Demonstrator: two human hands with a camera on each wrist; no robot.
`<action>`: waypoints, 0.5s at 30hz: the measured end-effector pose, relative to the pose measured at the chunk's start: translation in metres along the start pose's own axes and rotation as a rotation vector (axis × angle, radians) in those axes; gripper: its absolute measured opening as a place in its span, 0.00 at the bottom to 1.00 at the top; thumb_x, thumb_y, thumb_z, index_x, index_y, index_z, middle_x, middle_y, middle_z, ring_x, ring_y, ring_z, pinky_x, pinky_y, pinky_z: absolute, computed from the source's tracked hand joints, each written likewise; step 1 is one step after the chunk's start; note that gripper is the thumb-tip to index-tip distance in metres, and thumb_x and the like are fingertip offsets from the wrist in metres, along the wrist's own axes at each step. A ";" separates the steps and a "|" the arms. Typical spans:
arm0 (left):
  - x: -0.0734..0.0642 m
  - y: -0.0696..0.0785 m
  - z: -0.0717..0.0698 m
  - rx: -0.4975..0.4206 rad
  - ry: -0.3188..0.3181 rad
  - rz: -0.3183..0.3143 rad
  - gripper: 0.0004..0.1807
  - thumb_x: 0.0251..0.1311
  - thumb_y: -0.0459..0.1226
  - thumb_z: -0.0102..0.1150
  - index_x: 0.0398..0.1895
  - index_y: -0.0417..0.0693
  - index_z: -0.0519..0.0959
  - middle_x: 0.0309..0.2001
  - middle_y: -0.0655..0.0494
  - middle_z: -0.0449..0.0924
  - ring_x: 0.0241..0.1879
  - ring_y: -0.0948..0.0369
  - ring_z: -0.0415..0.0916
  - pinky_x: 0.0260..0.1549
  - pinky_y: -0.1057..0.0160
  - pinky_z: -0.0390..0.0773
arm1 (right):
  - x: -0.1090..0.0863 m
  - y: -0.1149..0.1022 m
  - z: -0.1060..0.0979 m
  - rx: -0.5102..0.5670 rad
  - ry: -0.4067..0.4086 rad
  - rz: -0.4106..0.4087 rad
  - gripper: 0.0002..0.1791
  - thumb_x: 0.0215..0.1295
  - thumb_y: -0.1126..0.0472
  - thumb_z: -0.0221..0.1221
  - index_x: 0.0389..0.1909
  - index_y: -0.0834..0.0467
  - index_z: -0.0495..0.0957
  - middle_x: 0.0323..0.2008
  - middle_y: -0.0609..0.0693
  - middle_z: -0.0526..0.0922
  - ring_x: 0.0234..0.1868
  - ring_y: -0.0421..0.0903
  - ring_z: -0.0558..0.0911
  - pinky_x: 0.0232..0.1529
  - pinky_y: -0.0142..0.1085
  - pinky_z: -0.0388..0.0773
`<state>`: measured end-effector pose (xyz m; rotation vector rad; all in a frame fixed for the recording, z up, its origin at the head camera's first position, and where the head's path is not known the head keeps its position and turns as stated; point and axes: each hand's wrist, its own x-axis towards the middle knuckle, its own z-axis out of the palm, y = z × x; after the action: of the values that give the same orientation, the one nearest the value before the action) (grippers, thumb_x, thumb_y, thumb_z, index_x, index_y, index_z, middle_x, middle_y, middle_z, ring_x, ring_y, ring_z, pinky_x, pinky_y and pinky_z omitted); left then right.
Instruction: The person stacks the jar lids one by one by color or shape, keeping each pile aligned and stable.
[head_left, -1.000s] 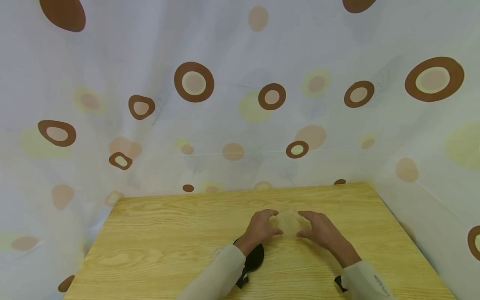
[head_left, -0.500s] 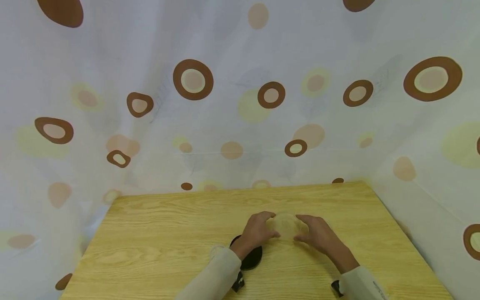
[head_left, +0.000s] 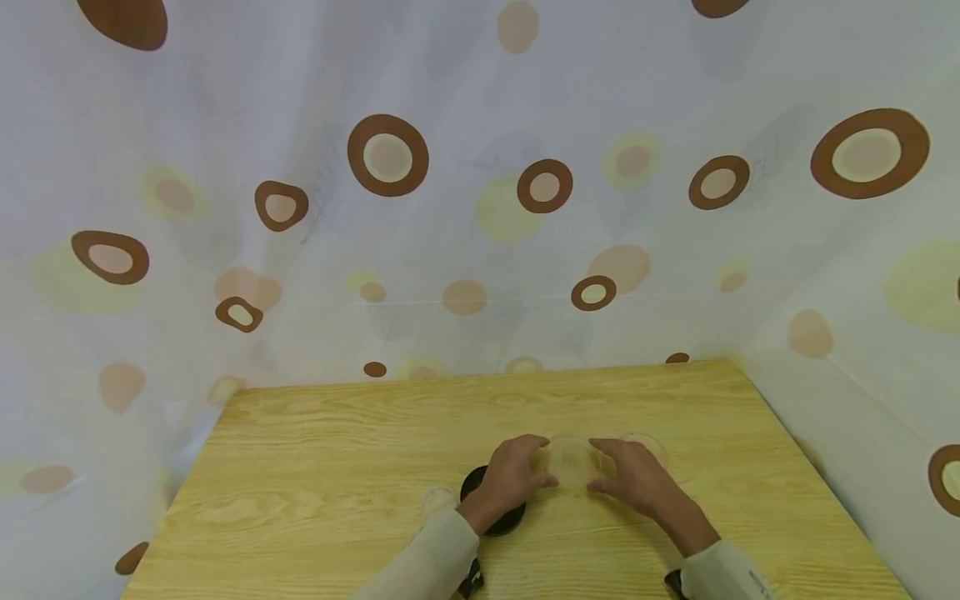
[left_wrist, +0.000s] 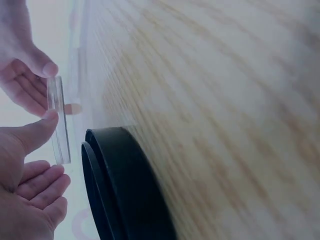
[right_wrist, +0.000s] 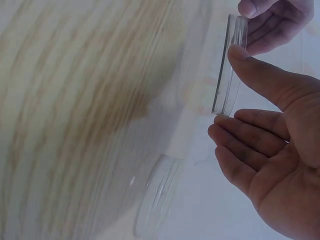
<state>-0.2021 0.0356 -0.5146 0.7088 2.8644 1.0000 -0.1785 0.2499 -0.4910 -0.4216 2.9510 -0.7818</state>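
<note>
A clear, shallow petri dish [head_left: 570,460] is held level above the wooden table between both hands. My left hand [head_left: 510,477] grips its left side, with the thumb at the near edge. On the opposite side my right hand [head_left: 637,482] holds it in the same manner. Seen edge-on in the left wrist view, the petri dish [left_wrist: 59,122] has thin layered rims. Beneath the left forearm stands a black round shallow object [head_left: 504,520], partly hidden. Another clear round dish [head_left: 651,445] lies behind the right hand, mostly covered by it in the head view.
A clear round dish or lid [head_left: 438,500] lies left of the black object. The wooden table [head_left: 322,450] reaches a spotted white curtain [head_left: 450,233] at the back and sides. Small black items show near both cuffs.
Both hands have come slightly closer to the body with the petri dish between them. The clear dish behind the right hand has come into view.
</note>
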 end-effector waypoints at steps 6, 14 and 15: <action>-0.007 0.001 -0.001 0.006 0.009 0.006 0.30 0.48 0.43 0.72 0.56 0.43 0.77 0.54 0.51 0.80 0.54 0.55 0.77 0.52 0.59 0.78 | -0.003 -0.003 0.003 0.005 -0.002 -0.003 0.35 0.49 0.57 0.71 0.58 0.67 0.73 0.55 0.63 0.78 0.55 0.61 0.78 0.54 0.54 0.75; -0.014 0.005 -0.001 0.069 0.024 0.017 0.31 0.46 0.44 0.73 0.54 0.41 0.77 0.53 0.50 0.81 0.53 0.55 0.78 0.50 0.60 0.80 | -0.006 -0.007 0.006 -0.021 0.004 -0.030 0.34 0.46 0.59 0.72 0.55 0.68 0.75 0.53 0.63 0.80 0.54 0.61 0.79 0.55 0.53 0.76; -0.014 0.005 -0.001 0.084 0.026 0.016 0.31 0.45 0.44 0.73 0.54 0.42 0.78 0.52 0.51 0.81 0.53 0.55 0.79 0.50 0.61 0.80 | -0.006 -0.006 0.007 -0.021 0.005 -0.035 0.33 0.46 0.59 0.73 0.54 0.68 0.75 0.52 0.63 0.80 0.53 0.61 0.79 0.54 0.53 0.76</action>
<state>-0.1873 0.0326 -0.5127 0.7315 2.9430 0.9023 -0.1699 0.2430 -0.4939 -0.4749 2.9662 -0.7574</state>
